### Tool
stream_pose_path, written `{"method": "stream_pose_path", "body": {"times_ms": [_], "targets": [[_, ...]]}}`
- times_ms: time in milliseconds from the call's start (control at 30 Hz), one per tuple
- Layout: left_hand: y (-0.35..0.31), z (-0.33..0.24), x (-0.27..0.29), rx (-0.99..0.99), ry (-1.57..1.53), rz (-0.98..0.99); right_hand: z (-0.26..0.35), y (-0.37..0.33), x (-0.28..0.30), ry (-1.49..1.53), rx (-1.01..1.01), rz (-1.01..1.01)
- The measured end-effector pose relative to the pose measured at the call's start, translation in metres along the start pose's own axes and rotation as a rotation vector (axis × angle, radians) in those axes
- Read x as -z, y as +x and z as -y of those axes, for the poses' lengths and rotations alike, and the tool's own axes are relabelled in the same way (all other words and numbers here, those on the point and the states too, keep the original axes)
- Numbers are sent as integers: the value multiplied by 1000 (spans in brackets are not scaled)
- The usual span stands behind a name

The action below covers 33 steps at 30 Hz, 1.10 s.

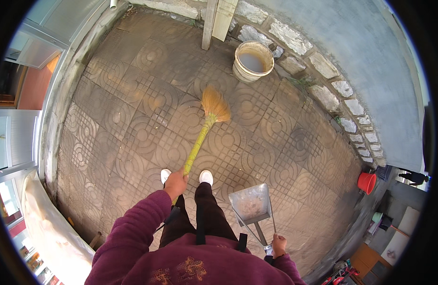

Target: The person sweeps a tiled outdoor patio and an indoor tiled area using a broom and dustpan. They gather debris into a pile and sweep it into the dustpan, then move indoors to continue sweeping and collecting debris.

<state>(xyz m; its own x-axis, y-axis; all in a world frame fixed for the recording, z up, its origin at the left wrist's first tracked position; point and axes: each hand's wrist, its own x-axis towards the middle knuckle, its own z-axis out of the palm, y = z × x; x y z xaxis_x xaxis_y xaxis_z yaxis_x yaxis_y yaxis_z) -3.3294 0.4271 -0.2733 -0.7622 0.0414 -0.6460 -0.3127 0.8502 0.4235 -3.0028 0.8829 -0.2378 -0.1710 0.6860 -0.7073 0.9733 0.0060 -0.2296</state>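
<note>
A broom [200,140] with a yellow-green wrapped handle and a fan of straw-coloured bristles slants away from me. My left hand [176,184] is closed around its handle, just above my white shoes. The bristles are over the patterned paving [152,114], ahead of my feet; whether they touch it I cannot tell. On my right, a metal dustpan [251,204] with a wire handle hangs or rests low beside my leg. My right hand [279,245] is closed on that handle. The pan looks dusty inside.
A white bucket [252,61] of murky liquid stands by the stone-based wall [323,64] at the far side. Wooden boards [218,21] lean near it. At right sits a red bucket [366,182]. Pale sheeting [50,218] covers something at lower left, beside windows.
</note>
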Motion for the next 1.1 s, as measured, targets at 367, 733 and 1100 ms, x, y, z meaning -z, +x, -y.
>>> {"method": "stream_pose_path", "body": {"times_ms": [367,733,1100], "targets": [[-124,23,9,201,-61,31,32,-2,8,81,35,36],[-24,43,-23,176,-110,-1,72,19,1,40,121,94],[-198,149,2,575,-188,-95,82,7,-15,-33,214,101]]}}
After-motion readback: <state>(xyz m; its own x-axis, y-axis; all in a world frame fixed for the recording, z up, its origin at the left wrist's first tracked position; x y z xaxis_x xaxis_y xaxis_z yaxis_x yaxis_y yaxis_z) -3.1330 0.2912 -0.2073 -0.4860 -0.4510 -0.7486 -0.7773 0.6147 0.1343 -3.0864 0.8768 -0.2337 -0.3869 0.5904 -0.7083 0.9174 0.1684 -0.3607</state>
